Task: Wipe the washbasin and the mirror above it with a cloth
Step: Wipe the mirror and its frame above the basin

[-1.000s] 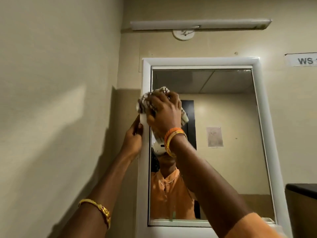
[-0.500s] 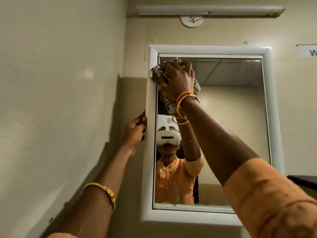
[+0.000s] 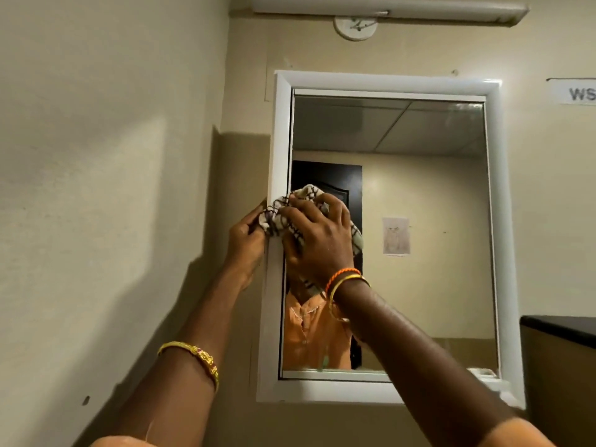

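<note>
Your right hand point(image 3: 317, 235), gripping the bunched cloth point(image 3: 292, 217), has dropped from the mirror's point(image 3: 419, 221) top-left corner to mid-height on its left edge. Your left hand point(image 3: 246, 243) still clasps the frame point(image 3: 277, 140) there, so the left-side pass looks underway.

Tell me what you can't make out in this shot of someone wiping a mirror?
- Washbasin: below the head view's bottom edge, not in view.
- Sign: cut by the right edge; only "WS" reads.
- Paper reflected in the mirror: too small to read.
- Left frame at mid-height: covered by the cloth and both hands, right and left.
- Person's reflected face: behind the right hand.
</note>
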